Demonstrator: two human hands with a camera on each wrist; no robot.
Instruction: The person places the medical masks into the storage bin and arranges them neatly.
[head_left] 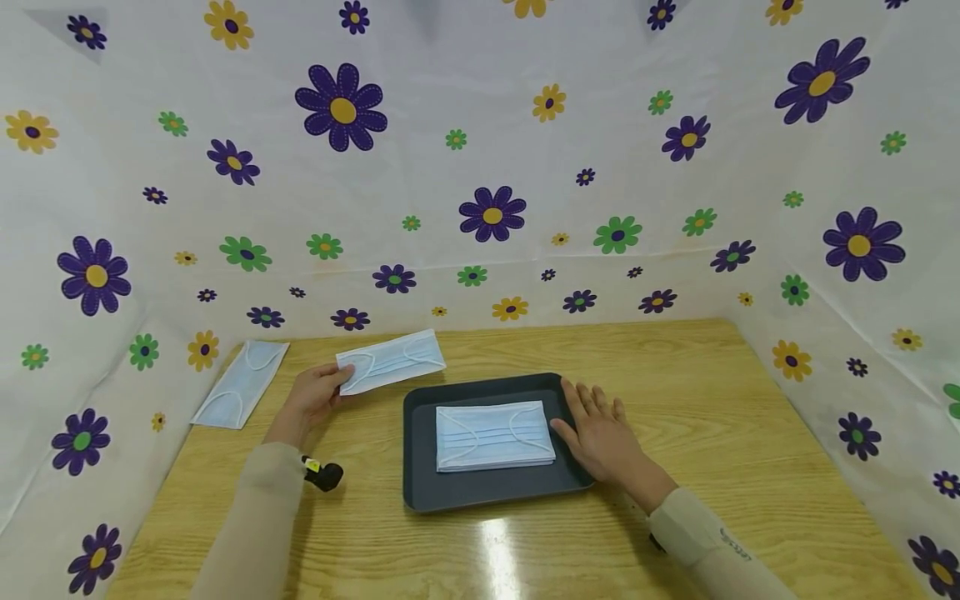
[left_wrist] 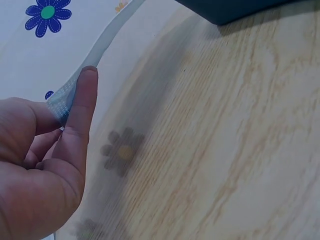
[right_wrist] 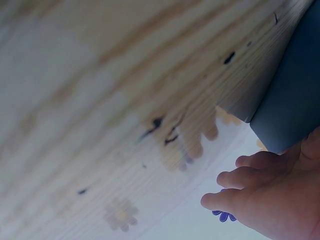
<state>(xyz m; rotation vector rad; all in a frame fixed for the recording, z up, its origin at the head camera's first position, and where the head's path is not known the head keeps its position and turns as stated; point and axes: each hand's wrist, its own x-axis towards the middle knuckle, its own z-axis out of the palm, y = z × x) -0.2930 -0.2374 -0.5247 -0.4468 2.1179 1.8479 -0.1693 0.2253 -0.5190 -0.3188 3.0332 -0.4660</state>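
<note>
My left hand (head_left: 316,395) pinches a light blue face mask (head_left: 393,360) by its left end, thumb on top, and holds it above the table to the left of the tray. In the left wrist view the mask (left_wrist: 105,42) appears edge-on between thumb and fingers. A dark grey tray (head_left: 420,493) bears a small stack of folded blue face masks (head_left: 495,437) with white ear loops. On the tray's right rim rests my right hand (head_left: 603,435), its fingers extended. The right wrist view shows those fingers (right_wrist: 252,177) beside the tray's outer wall (right_wrist: 292,90).
Another face mask (head_left: 242,385) lies at the table's left edge, by the flower-printed cloth (head_left: 420,167) that encloses the back and both sides. The wood-grain table (head_left: 720,417) extends beneath everything. A black wrist camera (head_left: 325,477) sits at my left cuff.
</note>
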